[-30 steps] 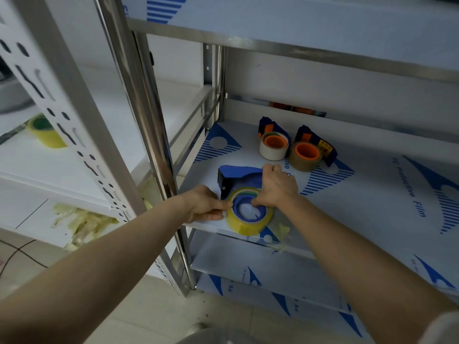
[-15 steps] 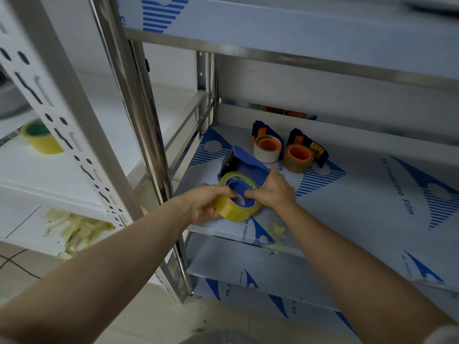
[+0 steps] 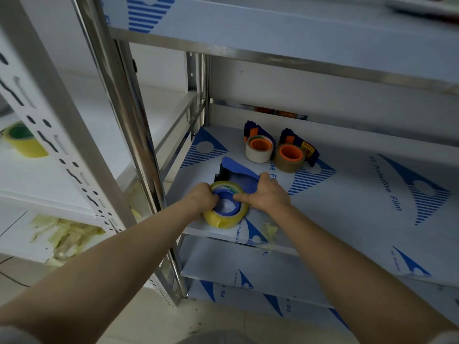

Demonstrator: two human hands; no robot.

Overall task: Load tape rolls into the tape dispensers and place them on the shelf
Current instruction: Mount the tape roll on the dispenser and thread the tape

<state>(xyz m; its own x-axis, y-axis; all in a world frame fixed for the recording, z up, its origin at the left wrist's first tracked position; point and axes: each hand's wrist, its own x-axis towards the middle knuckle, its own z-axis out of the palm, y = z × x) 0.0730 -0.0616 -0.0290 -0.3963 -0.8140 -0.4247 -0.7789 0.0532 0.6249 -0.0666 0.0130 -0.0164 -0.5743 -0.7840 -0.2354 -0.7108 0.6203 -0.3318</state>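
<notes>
A blue tape dispenser (image 3: 237,171) lies near the front edge of the steel shelf (image 3: 347,194), with a yellow tape roll (image 3: 223,219) around its blue hub. My left hand (image 3: 202,198) grips the roll's left side, fingers curled over the hub. My right hand (image 3: 267,194) holds the dispenser's blue body on the right, with a finger on the hub's rim. Behind them stand two loaded dispensers: one with a white roll (image 3: 258,151), one with a brown roll (image 3: 289,157), both with orange hubs.
A steel upright post (image 3: 139,155) stands just left of my hands. Another yellow roll (image 3: 23,141) sits on the white rack at far left, with tape scraps (image 3: 64,234) below. A tape scrap (image 3: 269,232) lies at the shelf's front edge. Another shelf hangs overhead.
The dispenser with the yellow roll was tipped up off the shelf and now lies lower again, closer to the front edge. Both hands stayed on it.
</notes>
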